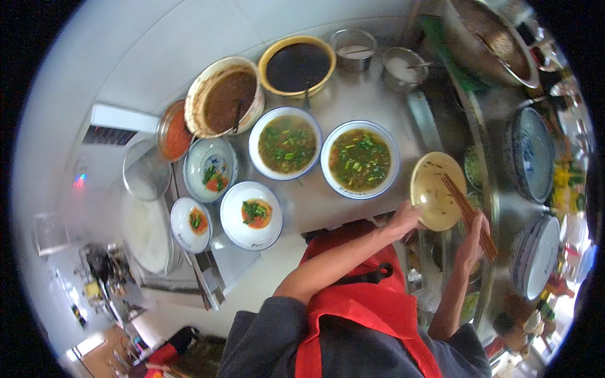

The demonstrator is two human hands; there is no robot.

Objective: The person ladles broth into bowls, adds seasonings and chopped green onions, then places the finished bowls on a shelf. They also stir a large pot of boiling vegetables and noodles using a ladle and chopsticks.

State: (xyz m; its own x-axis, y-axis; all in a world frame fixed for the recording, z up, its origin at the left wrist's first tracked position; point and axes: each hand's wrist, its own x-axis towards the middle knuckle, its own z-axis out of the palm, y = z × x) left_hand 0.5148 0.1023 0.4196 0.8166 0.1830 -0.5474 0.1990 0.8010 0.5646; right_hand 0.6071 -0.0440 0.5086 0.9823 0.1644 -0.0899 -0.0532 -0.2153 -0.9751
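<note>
My left hand (pixel 407 220) grips the near left rim of a yellow bowl (pixel 432 189), tilted so its inside shows dark flecks. A bundle of brown wooden chopsticks (pixel 461 201) is held in my right hand (pixel 471 241), their tips over the bowl's inside. Left of the yellow bowl stands a blue-rimmed white bowl of broth with chopped greens (pixel 360 159). A similar soup bowl (pixel 285 143) is beside it. Farther left, a white bowl (pixel 251 215), a patterned bowl (pixel 210 170) and a smaller-looking bowl (pixel 190 225) hold red sauce and greens.
Along the wall stand a basin of brown sauce (pixel 231 101), a yellow basin of dark liquid (pixel 298 67) and metal tubs of white granules (pixel 404 70). Stacked bowls (pixel 536 257) are at right. A steaming pot (pixel 146 231) is at left; another person (pixel 175 347) is lower left.
</note>
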